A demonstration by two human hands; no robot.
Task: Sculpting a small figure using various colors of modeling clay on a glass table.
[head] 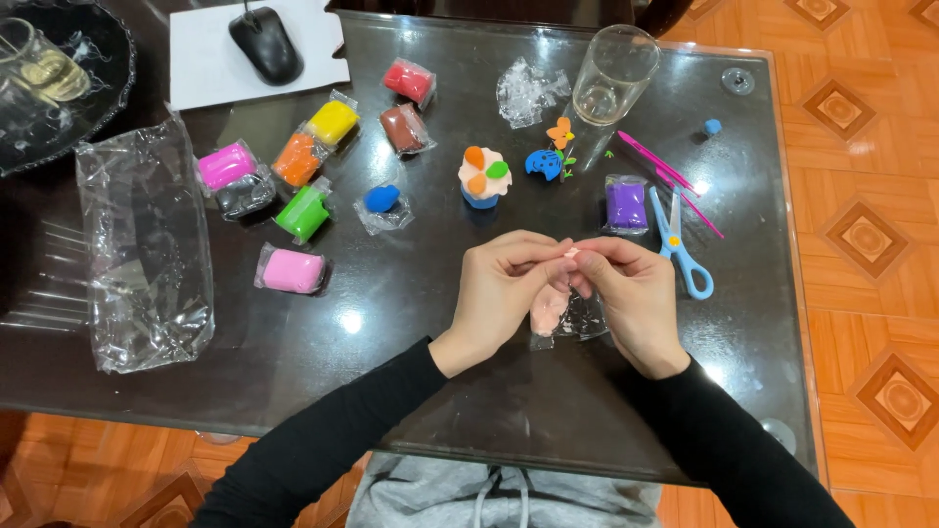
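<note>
- Clear plastic wrap point(147, 249) lies at far left, with wrapped clay blocks point(291, 271) beside it; we leave them be.
- Our left hand point(504, 288) pinches a small pale-pink bit of clay point(571, 252), fingertips closed on it.
- Our right hand point(631, 293) meets it, fingers clamped on the same bit; gentle, even pressure would shape it best.
- Below, the pink lump point(548, 308) rests on its wrapper.
- Blue scissors point(680, 244) lie near, untouched.

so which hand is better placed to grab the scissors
Right, probably. The scissors lie just beyond the right hand, on its outer side. The left hand would have to cross over. Both hands' fingers pinch a small pale clay piece, so one must let go first.
</note>
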